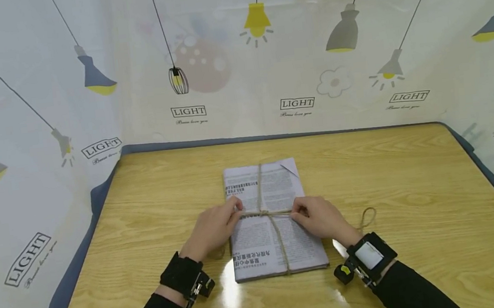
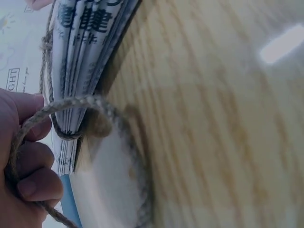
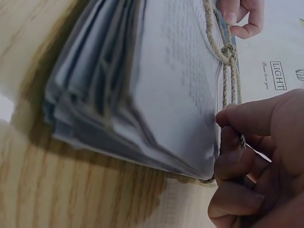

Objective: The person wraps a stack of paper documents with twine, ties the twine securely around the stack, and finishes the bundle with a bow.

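While both hands pinch the cord, a stack of folded newspapers (image 1: 255, 233) lies flat at the middle of the table (image 1: 146, 225), bound crosswise with jute twine (image 1: 278, 236). A knot (image 1: 264, 213) sits on the top sheet, near its centre.

Left hand (image 1: 214, 225): thumb and forefinger narrowed on the twine left of the knot; remaining fingers curled. In the left wrist view a strand arcs from this hand over the table. Right hand (image 1: 323, 216): thumb and forefinger narrowed on the twine right of the knot, at the stack's right edge; remaining fingers curled in. A loose loop (image 1: 366, 216) of twine shows on the table, to the right of the right hand.

Writing: top sheet carries Chinese print, upside down in the head view; the near headline seems to include 现代化. Body text too small to read. On the folded edges, left wrist view, the large character 健 is legible. A diagonal fold shows at the far right corner of the top sheet.

Wall covering (image 1: 243, 119) on the far, left and right sides: printed hanging lamps in grey, blue and yellow; boxed word "LIGHT" repeated, script below ending "love you". Each wrist wears a black strap (image 1: 180, 275) with a small device attached; black sleeves above.
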Demonstrator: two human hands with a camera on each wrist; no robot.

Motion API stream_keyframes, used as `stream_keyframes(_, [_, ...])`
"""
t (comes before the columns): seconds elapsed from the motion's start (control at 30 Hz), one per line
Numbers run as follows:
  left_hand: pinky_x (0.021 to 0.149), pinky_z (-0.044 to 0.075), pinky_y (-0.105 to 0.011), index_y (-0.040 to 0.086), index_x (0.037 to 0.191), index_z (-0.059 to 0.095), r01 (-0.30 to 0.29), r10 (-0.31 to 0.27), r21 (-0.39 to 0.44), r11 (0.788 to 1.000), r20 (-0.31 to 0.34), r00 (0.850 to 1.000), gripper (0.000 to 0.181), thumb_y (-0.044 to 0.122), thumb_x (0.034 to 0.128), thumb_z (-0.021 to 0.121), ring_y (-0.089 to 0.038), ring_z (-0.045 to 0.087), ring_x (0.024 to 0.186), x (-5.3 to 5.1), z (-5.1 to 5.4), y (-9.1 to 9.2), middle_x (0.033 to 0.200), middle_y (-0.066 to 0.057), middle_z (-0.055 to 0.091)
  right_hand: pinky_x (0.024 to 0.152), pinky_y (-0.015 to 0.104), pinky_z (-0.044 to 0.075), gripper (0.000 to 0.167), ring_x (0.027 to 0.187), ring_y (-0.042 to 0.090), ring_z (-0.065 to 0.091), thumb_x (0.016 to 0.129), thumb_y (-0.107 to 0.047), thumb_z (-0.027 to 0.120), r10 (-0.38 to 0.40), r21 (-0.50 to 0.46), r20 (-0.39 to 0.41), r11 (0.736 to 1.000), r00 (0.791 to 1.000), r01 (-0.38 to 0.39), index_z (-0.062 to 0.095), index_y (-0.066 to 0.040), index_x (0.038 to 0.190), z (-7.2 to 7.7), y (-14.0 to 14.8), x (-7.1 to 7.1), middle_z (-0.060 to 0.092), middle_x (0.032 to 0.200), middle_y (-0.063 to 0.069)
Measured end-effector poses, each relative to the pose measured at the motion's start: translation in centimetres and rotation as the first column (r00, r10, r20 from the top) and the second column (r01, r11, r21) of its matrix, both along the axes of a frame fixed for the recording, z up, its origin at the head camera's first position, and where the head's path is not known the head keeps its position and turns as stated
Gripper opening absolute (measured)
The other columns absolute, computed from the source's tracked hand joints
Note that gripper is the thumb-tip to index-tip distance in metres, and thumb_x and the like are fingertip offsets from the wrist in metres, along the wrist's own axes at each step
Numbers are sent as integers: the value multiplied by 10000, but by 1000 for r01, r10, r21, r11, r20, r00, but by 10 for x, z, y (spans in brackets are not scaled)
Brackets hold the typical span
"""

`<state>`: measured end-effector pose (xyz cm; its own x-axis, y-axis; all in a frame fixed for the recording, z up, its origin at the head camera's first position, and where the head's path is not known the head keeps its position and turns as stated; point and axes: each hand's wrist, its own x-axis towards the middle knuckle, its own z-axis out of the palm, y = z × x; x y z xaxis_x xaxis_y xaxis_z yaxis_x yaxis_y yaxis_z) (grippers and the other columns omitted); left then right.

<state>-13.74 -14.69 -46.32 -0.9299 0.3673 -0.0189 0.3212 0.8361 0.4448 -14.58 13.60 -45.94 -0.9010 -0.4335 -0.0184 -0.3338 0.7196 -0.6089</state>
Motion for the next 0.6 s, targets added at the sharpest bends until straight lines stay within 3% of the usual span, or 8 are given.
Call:
stream_keyframes(0.3, [580,402,-250,224,971,630,-18,17,-22,1000,-40,999,110,305,995,561,-54,492,603,1,3,-6,756,99,618,564,253,355,123,580,98,443,933,-212,645,-20,1,58,1000,998,20,638,-169,818,1,2,0,529,666,-40])
stream_keyframes(0.43, [589,405,-250,222,971,629,-29,25,75,997,64,998,127,312,1002,546,-67,485,619,0,6,-13,749,86,595,572,261,378,108,603,106,469,928,-211,648,-29,8,61,1000,998,29,648,-164,831,3,2,-1,560,693,-33])
stream_keyframes(0.53, [545,383,-241,212,994,613,-51,17,208,977,163,987,113,298,1005,541,-86,454,578,-1,7,-17,687,59,536,582,262,384,101,613,106,476,930,-211,649,-34,13,63,999,997,33,652,-166,839,2,2,-2,571,705,-34])
stream_keyframes(0.6, [512,361,-238,215,1025,602,-67,21,248,966,182,983,100,288,1006,536,-89,432,537,-1,8,-20,646,59,507,586,259,384,99,617,102,477,929,-213,651,-36,15,61,999,998,35,655,-170,840,2,2,-2,575,709,-38])
